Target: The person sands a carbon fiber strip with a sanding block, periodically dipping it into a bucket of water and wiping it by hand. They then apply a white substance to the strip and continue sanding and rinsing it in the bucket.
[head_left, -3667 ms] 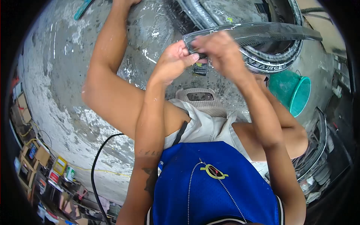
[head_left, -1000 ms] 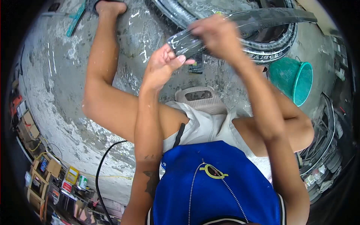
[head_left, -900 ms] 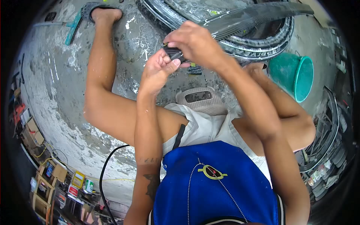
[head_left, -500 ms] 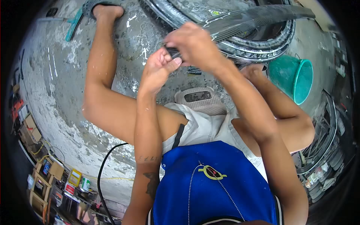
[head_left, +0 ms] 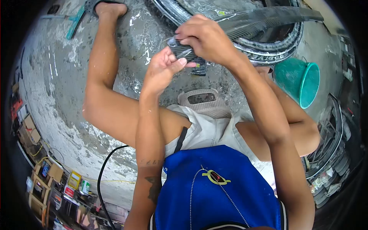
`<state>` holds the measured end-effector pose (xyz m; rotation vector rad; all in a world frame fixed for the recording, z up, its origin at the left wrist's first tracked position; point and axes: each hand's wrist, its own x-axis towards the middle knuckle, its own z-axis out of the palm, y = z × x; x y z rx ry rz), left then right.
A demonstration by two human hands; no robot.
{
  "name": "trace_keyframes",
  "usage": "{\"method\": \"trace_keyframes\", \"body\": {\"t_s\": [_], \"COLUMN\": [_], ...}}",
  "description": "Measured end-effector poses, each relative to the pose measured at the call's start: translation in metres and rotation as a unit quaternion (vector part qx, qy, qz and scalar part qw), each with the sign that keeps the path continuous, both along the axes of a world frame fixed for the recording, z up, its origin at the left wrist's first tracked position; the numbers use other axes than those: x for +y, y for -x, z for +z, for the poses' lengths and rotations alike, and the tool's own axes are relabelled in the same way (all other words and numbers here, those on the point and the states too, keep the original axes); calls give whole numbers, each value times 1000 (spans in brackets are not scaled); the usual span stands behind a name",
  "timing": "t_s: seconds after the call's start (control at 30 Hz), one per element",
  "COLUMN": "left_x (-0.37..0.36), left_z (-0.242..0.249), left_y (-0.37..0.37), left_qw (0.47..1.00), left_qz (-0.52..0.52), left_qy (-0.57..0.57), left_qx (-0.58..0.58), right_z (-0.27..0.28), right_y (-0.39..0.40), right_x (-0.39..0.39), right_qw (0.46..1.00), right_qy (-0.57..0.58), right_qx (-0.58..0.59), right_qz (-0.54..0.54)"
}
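A long, dark strip with a carbon-like pattern (head_left: 264,19) curves from the upper right over a wheel to the hands. My left hand (head_left: 163,69) pinches the strip's near end between thumb and fingers. Above and to the right of it, my right hand (head_left: 205,38) has its fingers closed on the same end, at its upper edge. Beneath the strip lies the black tire (head_left: 268,55), wet with whitish streaks. A small dark patterned piece (head_left: 199,70) is on the floor just below the hands.
A green bucket (head_left: 297,80) stands right of the tire. Between the legs is a beige plastic stool (head_left: 214,109). A green squeegee (head_left: 76,23) lies at upper left. Boxes and cans (head_left: 74,182) crowd the lower left; a bare rim (head_left: 337,130) leans at the right.
My right hand has shifted slightly right and its fingers now sit higher on the strip's end. More of that end shows between the hands.
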<state>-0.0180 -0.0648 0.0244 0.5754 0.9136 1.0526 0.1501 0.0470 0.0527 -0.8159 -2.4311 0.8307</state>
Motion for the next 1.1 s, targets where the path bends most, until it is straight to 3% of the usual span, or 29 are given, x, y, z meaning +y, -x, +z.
{"method": "trace_keyframes", "body": {"t_s": [0.07, 0.2, 0.27, 0.3, 0.37, 0.4, 0.43, 0.47, 0.53, 0.6, 0.7, 0.73, 0.8, 0.83, 0.93, 1.0, 1.1], "left_x": [0, -1, -1, -1, 1, 0, -2, -2, -1, 0, -1, -2, -1, 0, 3, 1, 2], "left_z": [-2, 0, 6, 5, 4, 1, 0, 0, 2, 4, 2, 0, -8, -7, 0, 1, 6], "left_y": [5, 3, 3, 2, 0, 4, 5, 4, -2, -4, 3, 4, 4, 4, 4, -2, -5], "left_qw": [997, 1000, 1000, 1000, 1000, 999, 996, 995, 1000, 1000, 1000, 1000, 999, 999, 997, 1000, 1000], "left_qz": [-48, -10, -7, 0, -11, -26, -40, -53, -5, 10, -22, -14, -27, -34, -55, -13, 9], "left_qy": [0, -19, -3, -5, -10, 13, 37, 32, 10, 18, 2, 1, -4, -14, -10, -20, -25], "left_qx": [57, -9, 8, 1, -7, 35, 77, 73, 19, 0, 22, 21, 18, 17, 48, -3, -10], "right_z": [4, 32, 35, 28, 17, 8, 1, 1, 7, 14, 17, 25, 10, 11, 9, 8, 10], "right_y": [-20, -114, -111, -108, -51, -26, -2, 7, -13, -71, -201, -204, -199, -158, -61, -56, -137], "right_x": [15, 69, 71, 70, 33, 23, 9, 4, 13, 38, 104, 108, 109, 83, 22, 19, 61], "right_qw": [999, 989, 983, 987, 994, 999, 1000, 999, 995, 998, 979, 972, 986, 977, 1000, 999, 987], "right_qy": [27, 33, 92, 14, 60, 4, 19, -7, 52, -12, 14, 44, -9, 33, -26, 22, -84], "right_qx": [1, -136, -127, -148, -69, -36, -10, -6, 18, -57, -106, -96, -89, -121, -3, 19, -78], "right_qz": [33, -53, -98, -56, -54, 2, 13, 48, 78, 3, -177, -212, -139, -174, 12, 38, -112]}}
